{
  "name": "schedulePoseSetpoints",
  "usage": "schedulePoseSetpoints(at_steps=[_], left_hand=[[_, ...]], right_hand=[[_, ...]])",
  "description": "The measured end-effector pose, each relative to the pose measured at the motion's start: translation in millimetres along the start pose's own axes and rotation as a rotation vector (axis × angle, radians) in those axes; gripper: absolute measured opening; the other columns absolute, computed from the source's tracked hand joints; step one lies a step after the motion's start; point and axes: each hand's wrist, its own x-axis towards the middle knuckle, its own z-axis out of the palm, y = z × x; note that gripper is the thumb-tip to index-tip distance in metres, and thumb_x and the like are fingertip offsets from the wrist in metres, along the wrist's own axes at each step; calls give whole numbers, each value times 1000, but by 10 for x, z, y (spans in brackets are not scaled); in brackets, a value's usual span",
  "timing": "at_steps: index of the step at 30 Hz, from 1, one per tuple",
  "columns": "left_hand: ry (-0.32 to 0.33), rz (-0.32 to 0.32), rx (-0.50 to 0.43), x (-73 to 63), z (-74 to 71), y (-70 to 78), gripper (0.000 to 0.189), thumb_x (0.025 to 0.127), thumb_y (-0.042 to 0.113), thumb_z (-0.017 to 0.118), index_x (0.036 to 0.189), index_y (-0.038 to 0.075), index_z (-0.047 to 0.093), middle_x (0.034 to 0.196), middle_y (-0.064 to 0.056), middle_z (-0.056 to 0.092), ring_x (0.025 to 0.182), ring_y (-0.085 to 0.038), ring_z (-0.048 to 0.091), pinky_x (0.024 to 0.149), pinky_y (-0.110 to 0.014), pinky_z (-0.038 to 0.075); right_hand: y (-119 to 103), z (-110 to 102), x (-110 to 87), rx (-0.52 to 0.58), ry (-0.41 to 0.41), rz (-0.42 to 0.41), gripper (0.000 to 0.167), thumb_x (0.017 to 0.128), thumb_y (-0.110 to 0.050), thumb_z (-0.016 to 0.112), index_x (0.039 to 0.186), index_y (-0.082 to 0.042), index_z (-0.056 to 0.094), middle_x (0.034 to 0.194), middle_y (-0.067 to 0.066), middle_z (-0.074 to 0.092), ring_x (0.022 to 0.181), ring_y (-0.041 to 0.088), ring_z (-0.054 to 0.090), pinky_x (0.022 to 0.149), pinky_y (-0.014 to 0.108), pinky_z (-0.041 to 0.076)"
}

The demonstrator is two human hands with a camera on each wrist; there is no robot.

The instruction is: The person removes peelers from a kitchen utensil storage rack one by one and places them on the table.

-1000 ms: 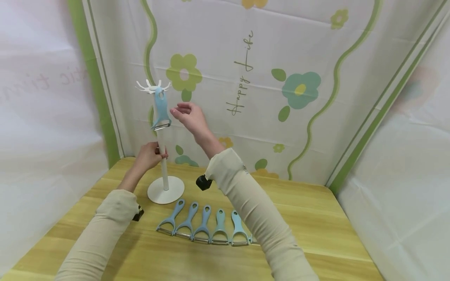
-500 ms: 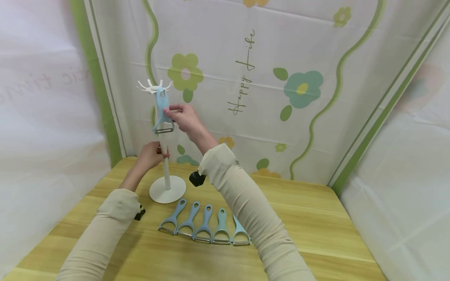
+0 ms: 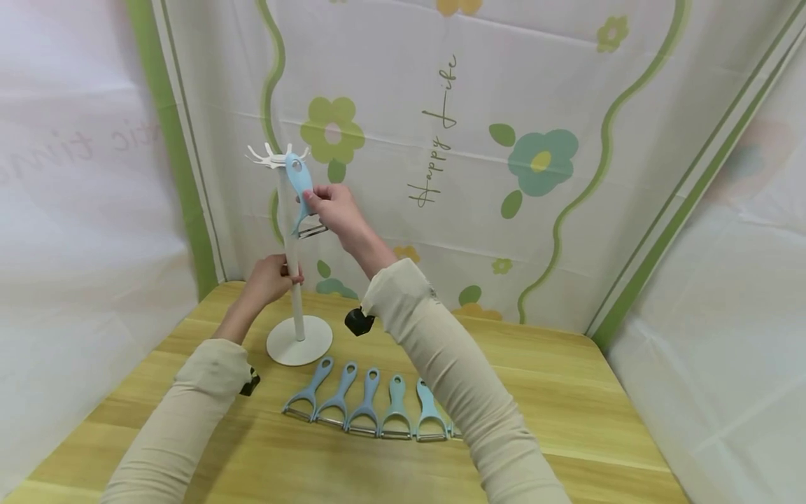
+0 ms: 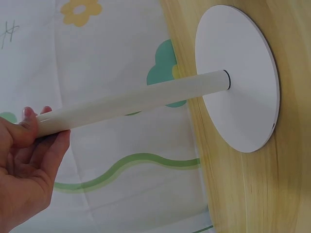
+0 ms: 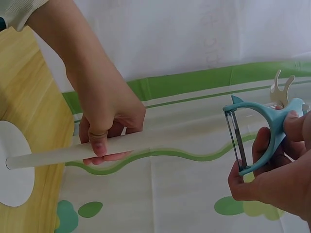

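A white stand has a round base (image 3: 290,346), an upright pole (image 4: 136,99) and a ring of curved hooks (image 3: 269,158) on top. My left hand (image 3: 269,280) grips the pole at about mid-height, its fingers and thumb around it in the left wrist view. My right hand (image 3: 340,210) pinches a light blue Y-shaped peeler (image 3: 297,175) by its handle. The peeler's holed end is up beside the hooks, its blade (image 5: 236,136) lower down. Whether the hole is still on a hook cannot be told.
Several blue and green peelers (image 3: 366,400) lie in a row on the wooden table (image 3: 327,469), in front of the stand; the right sleeve (image 3: 466,378) covers part of the row. A printed curtain (image 3: 403,84) hangs behind the table.
My right hand has come in from the right and taken hold of the hanging peeler. The peeler has shifted slightly right and tilted. My left hand stays on the pole.
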Motion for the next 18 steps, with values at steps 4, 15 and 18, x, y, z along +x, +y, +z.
schedulePoseSetpoints(at_steps=[4,15,18], left_hand=[[-1,-3,0,-8,4,-1,6,93,6,67,91,0,67,94,-22,74,92,-37,72,81,-49,57],[-19,-20,-8,-18,-10,13,7,93,7,67,93,0,67,98,-22,73,95,-38,71,83,-50,56],[-26,-31,-14,-25,-18,20,7,94,8,66,93,1,66,99,-22,73,97,-38,70,84,-50,56]], right_hand=[[-40,-30,-38,12,-1,-4,31,104,-21,52,116,2,69,94,2,64,81,10,51,69,19,41],[-36,-121,-146,62,4,-16,31,103,-22,53,117,1,69,90,-1,61,77,9,49,67,21,41],[3,-167,-189,92,5,-23,30,103,-21,54,116,2,69,88,-2,61,75,11,48,64,21,38]])
